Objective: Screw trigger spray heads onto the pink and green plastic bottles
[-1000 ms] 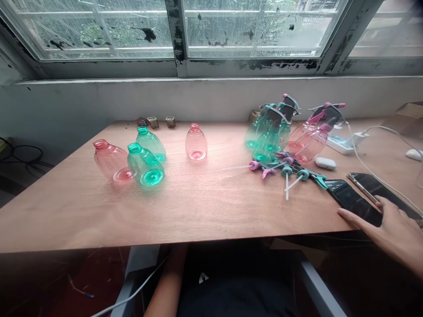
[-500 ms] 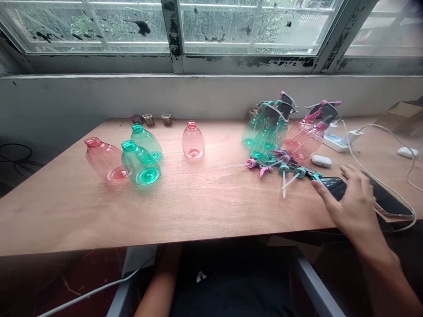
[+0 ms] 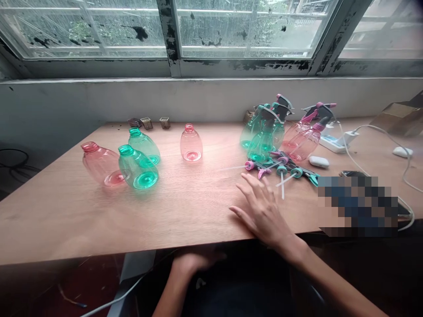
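Note:
Over the front part of the table, my right hand (image 3: 261, 209) has its fingers spread and holds nothing. Just beyond its fingertips lies a pile of loose spray heads (image 3: 280, 165), pink and teal, with white dip tubes. My left hand (image 3: 201, 259) is below the table's front edge, smeared by motion, its fingers not readable. A capless pink bottle (image 3: 191, 145) stands mid-table. At the left are two capless green bottles (image 3: 139, 169) and another pink bottle (image 3: 101, 164). Behind the pile stand green spray bottles (image 3: 262, 138) and pink spray bottles (image 3: 304, 141) with heads fitted.
To the right are a white case (image 3: 319, 162), a power strip (image 3: 337, 141) with a white cable, a pixelated patch over a dark device, and a cardboard box (image 3: 398, 116). Small brown blocks (image 3: 164, 123) sit along the wall under the window.
My right hand has moved left from the phone to the table in front of the spray heads. My left hand has risen into view below the table edge. The view shifted slightly.

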The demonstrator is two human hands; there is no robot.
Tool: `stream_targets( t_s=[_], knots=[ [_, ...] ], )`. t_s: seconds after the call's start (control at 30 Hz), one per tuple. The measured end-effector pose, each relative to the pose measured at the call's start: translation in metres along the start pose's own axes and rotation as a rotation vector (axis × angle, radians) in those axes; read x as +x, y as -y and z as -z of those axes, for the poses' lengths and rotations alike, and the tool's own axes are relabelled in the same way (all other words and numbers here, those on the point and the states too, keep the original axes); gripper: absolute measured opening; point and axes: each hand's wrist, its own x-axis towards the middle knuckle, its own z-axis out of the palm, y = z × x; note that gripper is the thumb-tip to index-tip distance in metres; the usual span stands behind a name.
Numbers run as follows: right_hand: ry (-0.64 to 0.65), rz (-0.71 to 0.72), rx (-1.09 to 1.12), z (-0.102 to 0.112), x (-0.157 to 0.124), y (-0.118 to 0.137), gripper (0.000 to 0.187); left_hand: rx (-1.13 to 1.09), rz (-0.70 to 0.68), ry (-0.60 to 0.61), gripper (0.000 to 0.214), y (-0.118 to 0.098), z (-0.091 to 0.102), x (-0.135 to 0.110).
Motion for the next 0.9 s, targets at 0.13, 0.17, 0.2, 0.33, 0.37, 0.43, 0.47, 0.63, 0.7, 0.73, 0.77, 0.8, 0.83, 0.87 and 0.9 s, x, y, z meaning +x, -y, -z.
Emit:
stream_targets(
  t_s=[0.13, 0.17, 0.2, 0.33, 0.37, 0.43, 0.47, 0.63, 0.7, 0.73, 0.77, 0.8, 0.83, 0.87, 0.9],
  knots=[
    [0.14, 0.028, 0.189, 0.001, -0.003, -0.004, 0.055, -0.027, -0.139, 0.318, 0.041, -0.038, 0.041, -0.029],
    [0.162, 0.021, 0.231, 0.002, -0.004, -0.006, 0.055, -0.062, -0.218, 0.369, 0.046, -0.048, 0.058, -0.038],
    [0.182, 0.011, 0.267, 0.003, -0.005, -0.008, 0.055, -0.119, -0.31, 0.415, 0.047, -0.057, 0.075, -0.046],
    [0.285, -0.035, 0.373, 0.008, -0.006, -0.014, 0.052, -0.377, -0.637, -0.499, 0.025, -0.071, 0.13, -0.047],
    [0.316, -0.039, 0.389, 0.009, -0.006, -0.015, 0.051, -0.384, -0.63, -0.855, 0.024, -0.068, 0.139, -0.04],
    [0.354, -0.037, 0.405, 0.01, -0.006, -0.017, 0.052, -0.264, -0.464, -1.217, 0.038, -0.057, 0.153, -0.024],
    [0.363, -0.033, 0.408, 0.01, -0.006, -0.018, 0.052, -0.246, -0.382, -1.265, 0.043, -0.049, 0.16, -0.018],
    [0.355, -0.031, 0.432, 0.006, -0.008, -0.021, 0.052, -0.159, -0.217, -1.512, 0.048, -0.006, 0.185, -0.009],
    [0.358, -0.032, 0.441, 0.005, -0.009, -0.021, 0.053, -0.124, -0.121, -1.45, 0.051, 0.006, 0.191, -0.008],
    [0.362, -0.031, 0.444, 0.005, -0.009, -0.021, 0.053, -0.095, -0.037, -1.414, 0.058, 0.011, 0.193, -0.005],
    [0.365, -0.028, 0.447, 0.004, -0.01, -0.021, 0.054, -0.061, 0.042, -1.364, 0.065, 0.014, 0.195, -0.001],
    [0.365, -0.026, 0.451, 0.004, -0.01, -0.021, 0.054, -0.042, 0.082, -1.33, 0.07, 0.017, 0.196, 0.004],
    [0.361, -0.024, 0.454, 0.004, -0.01, -0.021, 0.053, -0.025, 0.111, -1.297, 0.073, 0.019, 0.197, 0.009],
    [0.352, -0.024, 0.458, 0.005, -0.009, -0.02, 0.052, -0.011, 0.129, -1.26, 0.075, 0.021, 0.197, 0.015],
    [0.341, -0.026, 0.461, 0.005, -0.009, -0.02, 0.051, -0.003, 0.141, -1.227, 0.075, 0.022, 0.197, 0.02]
  ],
)
